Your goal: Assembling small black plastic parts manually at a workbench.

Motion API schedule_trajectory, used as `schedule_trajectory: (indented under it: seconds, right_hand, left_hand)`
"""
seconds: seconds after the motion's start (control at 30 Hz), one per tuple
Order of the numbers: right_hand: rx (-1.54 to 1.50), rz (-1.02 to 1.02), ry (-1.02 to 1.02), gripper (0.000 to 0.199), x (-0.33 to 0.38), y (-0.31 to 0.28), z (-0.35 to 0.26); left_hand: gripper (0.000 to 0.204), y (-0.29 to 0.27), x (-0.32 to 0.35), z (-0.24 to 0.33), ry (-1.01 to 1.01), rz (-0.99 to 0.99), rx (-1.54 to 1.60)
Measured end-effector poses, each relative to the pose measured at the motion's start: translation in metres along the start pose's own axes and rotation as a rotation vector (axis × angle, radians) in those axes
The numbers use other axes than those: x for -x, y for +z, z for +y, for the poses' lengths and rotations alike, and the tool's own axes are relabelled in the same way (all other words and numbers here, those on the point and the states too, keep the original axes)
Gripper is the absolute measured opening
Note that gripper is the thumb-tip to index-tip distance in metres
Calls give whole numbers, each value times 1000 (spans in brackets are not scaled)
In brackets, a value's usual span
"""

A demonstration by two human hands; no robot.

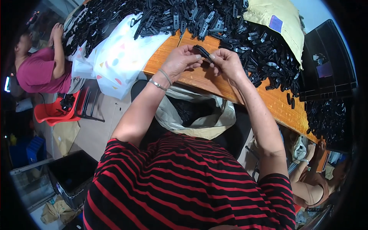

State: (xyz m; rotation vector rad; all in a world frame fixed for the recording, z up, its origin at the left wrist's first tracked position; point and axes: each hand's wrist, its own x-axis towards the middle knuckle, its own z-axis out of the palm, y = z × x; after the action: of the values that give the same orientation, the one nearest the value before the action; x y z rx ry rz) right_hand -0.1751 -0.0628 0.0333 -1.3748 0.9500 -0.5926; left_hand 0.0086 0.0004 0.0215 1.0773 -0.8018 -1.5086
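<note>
Over the counter's near edge, a slim black part between your two hands

Your left hand (180,62) and right hand (229,66) meet above the near edge of the counter (283,112). The fingers of both are closed on one slim black part (203,53): the left ones grip its upper end, the right ones pinch its lower end. It is tilted, clear of the wood.

Across the far side of the counter spreads a heap of black pieces (226,23), leaving you just a strip of bare wood; two loose pieces (290,101) lie toward its right end. A white plastic bag (126,53) drapes over the counter's left end, blocking that side. At its far right, a tan sack (264,11) lies against the heap, and a large black object (326,57), its kind unclear, stands beyond.

Below the counter's near edge, an open sack (214,132) gapes before you. Left of the counter are a person in magenta (44,73) and a red chair (50,112); by its right end, another person (308,189).
</note>
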Motion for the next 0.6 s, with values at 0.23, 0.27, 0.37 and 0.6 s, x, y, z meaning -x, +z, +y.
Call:
schedule_trajectory:
  seconds: [0.23,0.27,0.37,0.6]
  right_hand:
    - [282,-47,-38,11,-13,-2,14]
    - [317,-35,-47,11,-15,-3,17]
    - [327,-32,-21,12,-19,-2,23]
    - [380,-9,-1,21,-17,3,12]
  left_hand:
    - [14,-7,-10,-6,53,143,-381]
    - [14,-6,-11,-8,52,143,-380]
    - [14,-6,-14,-14,126,136,-457]
    - [16,-12,-19,-21,132,218,-740]
